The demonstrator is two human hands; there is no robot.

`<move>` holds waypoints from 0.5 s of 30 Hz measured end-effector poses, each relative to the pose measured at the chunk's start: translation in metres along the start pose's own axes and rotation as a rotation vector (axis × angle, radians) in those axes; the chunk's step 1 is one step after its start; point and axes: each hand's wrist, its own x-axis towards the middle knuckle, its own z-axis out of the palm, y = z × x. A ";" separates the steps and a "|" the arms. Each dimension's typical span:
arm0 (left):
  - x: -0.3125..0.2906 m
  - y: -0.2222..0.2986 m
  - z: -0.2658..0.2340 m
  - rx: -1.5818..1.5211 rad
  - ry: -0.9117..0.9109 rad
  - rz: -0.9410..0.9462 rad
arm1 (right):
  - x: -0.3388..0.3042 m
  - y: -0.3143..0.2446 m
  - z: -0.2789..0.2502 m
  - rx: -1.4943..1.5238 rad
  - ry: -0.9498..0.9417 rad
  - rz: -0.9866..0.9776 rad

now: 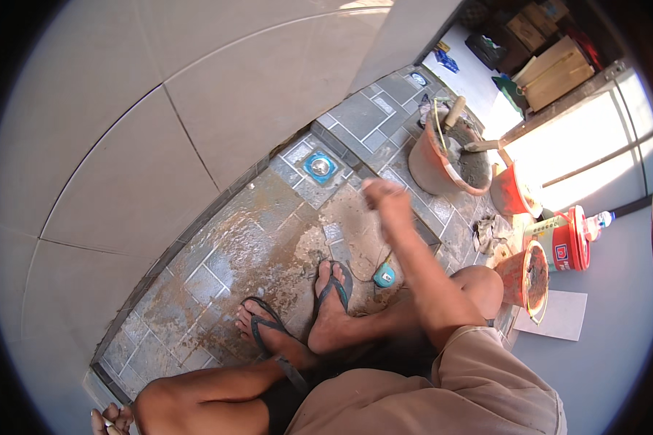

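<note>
My right hand [386, 199] hangs over the tiled floor, its fingers curled in and partly blurred. Whatever it may hold is hidden. Below it, beside my foot, a teal tape measure [384, 275] lies on the floor. At the lower left edge, next to my knee, my left hand [113, 419] has a thin white stick [108, 421], much like a cigarette, between its fingers. Wet grey-brown smears cover the patterned floor tiles [218, 264] around my sandalled feet. A square floor drain with a blue surround [320, 167] sits near the wall.
A low step runs along the right. On it stand a large bucket of grey mortar [422, 163] with wooden-handled tools, a smaller red bucket [506, 190], a red-lidded pail [559, 243] and an orange bucket [516, 279]. A crumpled rag [492, 233] lies nearby. Large-tiled wall [196, 94] bounds the left.
</note>
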 end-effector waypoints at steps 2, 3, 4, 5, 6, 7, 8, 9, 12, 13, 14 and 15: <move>-0.005 0.009 0.008 -0.007 -0.018 0.013 | 0.028 -0.069 -0.076 -0.024 0.252 -0.214; -0.006 0.011 0.009 -0.005 -0.021 0.013 | 0.036 -0.100 -0.106 -0.035 0.349 -0.345; -0.007 0.013 0.012 -0.051 -0.036 0.046 | 0.044 -0.128 -0.135 -0.246 0.499 -0.424; -0.008 0.015 0.016 -0.057 -0.030 0.068 | 0.043 -0.144 -0.161 -0.128 0.500 -0.483; -0.011 0.017 0.019 -0.057 -0.021 0.090 | 0.050 -0.156 -0.181 -0.225 0.582 -0.631; -0.014 0.019 0.021 -0.054 -0.010 0.112 | 0.053 -0.158 -0.197 -0.224 0.539 -0.751; -0.017 0.022 0.024 -0.087 -0.007 0.164 | 0.062 -0.155 -0.208 -0.409 0.546 -0.686; -0.024 0.026 0.027 -0.078 0.016 0.183 | 0.071 -0.151 -0.220 -0.620 0.549 -0.645; -0.040 0.038 0.036 -0.086 0.051 0.223 | 0.080 -0.114 -0.251 -1.362 0.194 -0.389; -0.044 0.042 0.038 -0.084 0.069 0.210 | 0.077 -0.100 -0.261 -1.500 0.198 -0.378; -0.048 0.047 0.040 -0.080 0.066 0.229 | 0.073 -0.087 -0.270 -1.486 0.239 -0.388; -0.052 0.051 0.043 -0.074 0.059 0.249 | 0.068 -0.070 -0.275 -1.493 0.289 -0.405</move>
